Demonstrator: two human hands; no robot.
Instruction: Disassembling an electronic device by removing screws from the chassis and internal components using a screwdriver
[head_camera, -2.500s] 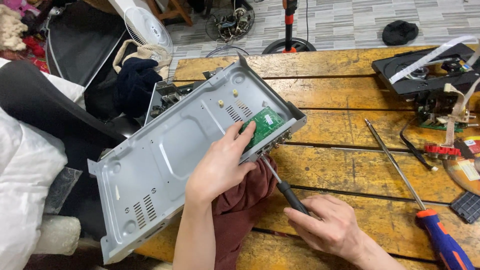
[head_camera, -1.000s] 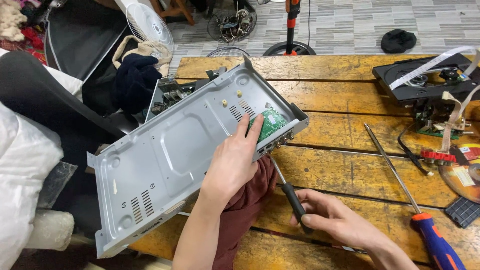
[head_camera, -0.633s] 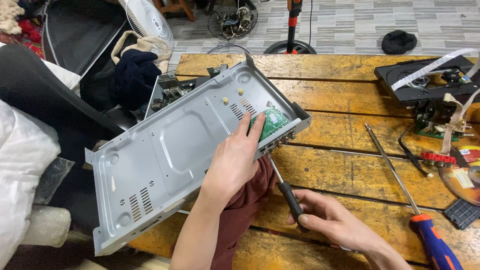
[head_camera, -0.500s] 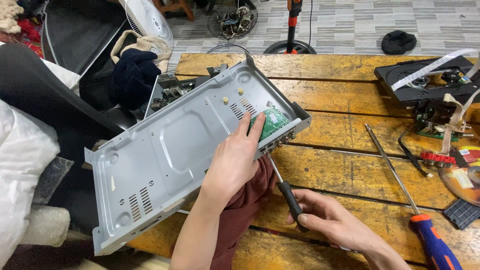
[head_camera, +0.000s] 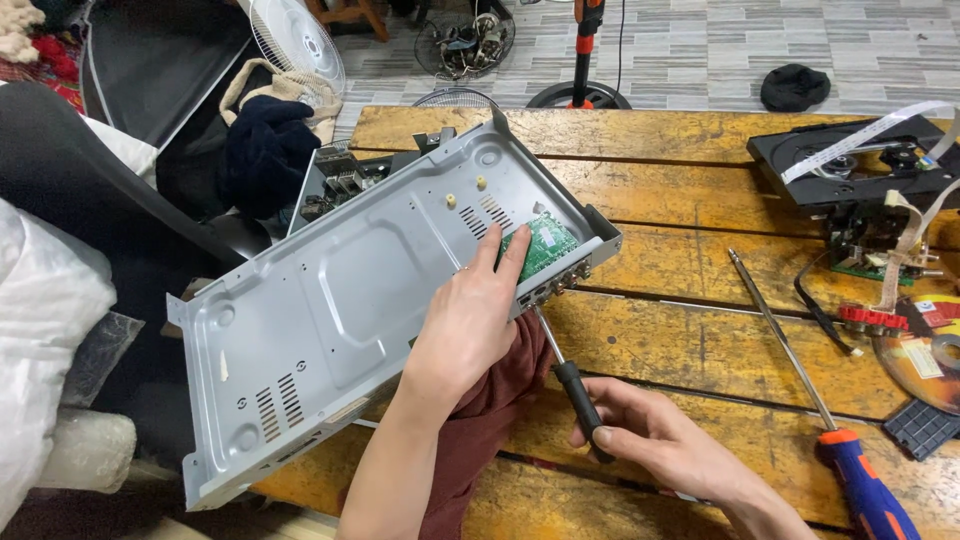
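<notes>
The right hand (head_camera: 665, 440) is curled around a black-handled screwdriver (head_camera: 570, 375), its shaft angled up and left to the connector edge of the grey metal chassis (head_camera: 340, 300). The left hand (head_camera: 465, 325) lies flat on the chassis (fingertips touching a green circuit board (head_camera: 545, 242)), tilted off the table (head_camera: 690, 340).

disc (head_camera: 925, 365): at 3 o'clock, right table edge, round, its printed label in orange, red and yellow with a white patch
packages: none visible
signs: none visible
screens: none visible
</notes>
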